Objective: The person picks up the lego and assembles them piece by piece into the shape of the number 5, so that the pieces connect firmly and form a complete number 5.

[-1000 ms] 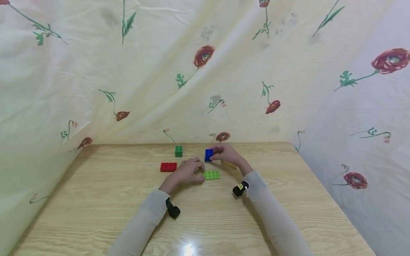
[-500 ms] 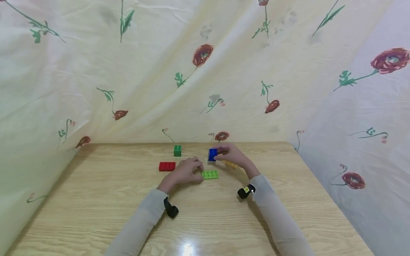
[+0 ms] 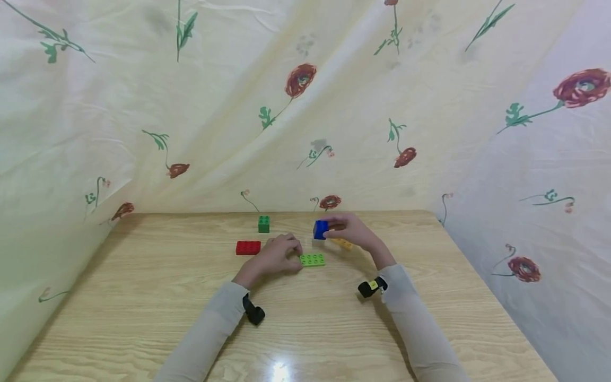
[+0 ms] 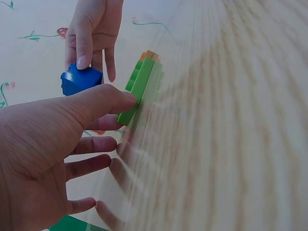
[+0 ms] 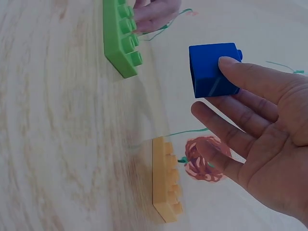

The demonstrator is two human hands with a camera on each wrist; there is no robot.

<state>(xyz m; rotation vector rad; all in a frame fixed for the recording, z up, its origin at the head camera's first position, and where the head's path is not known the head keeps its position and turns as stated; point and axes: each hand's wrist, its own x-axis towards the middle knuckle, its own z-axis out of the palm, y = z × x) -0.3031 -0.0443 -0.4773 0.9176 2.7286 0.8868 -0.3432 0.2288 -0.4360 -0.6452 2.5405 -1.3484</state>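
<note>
Between thumb and fingers, my right hand (image 3: 353,232) pinches a blue toy building brick (image 3: 320,229), held a little above the table and slightly tilted. In the right wrist view the thumb lies on one side of this blue brick (image 5: 215,70) and the lower fingers are spread away from it. My left hand (image 3: 277,254) pinches the near left end of a flat light green brick (image 3: 313,260), which lies studs up on the table. The left wrist view has the thumb against that light green brick (image 4: 139,89), with the other fingers apart from it.
A flat yellow-orange brick (image 5: 164,185) lies below the right hand, partly hidden in the head view. Left of the hands are a red brick (image 3: 248,248) and a dark green brick (image 3: 264,224). The wooden table (image 3: 143,307) ends at a flowered cloth (image 3: 229,106).
The right hand has carried the blue brick a short way right and up, and the brick has tilted. The left hand stays at the light green brick.
</note>
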